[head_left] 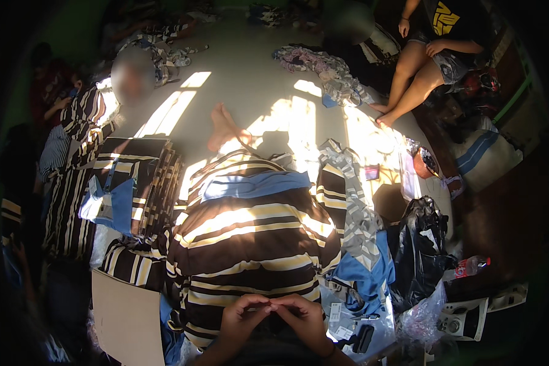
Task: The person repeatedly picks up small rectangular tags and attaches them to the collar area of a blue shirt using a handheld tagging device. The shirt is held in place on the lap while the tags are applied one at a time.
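Note:
My left hand (244,315) and my right hand (303,313) meet at the fingertips, low in the middle of the view. Both are closed in a pinch; whatever lies between the fingertips is too small to make out. Beneath and beyond them a brown, cream and yellow striped garment (250,247) is spread out over legs. A blue cloth band (256,185) crosses its far end, and bare feet (224,128) stick out past that.
A stack of folded striped garments (155,183) stands left, above a cardboard sheet (128,317). Right are blue cloth (366,268), a black plastic bag (418,250), a bottle (471,266) and a small black object (363,338). Other people sit nearby, one with bare legs (409,79).

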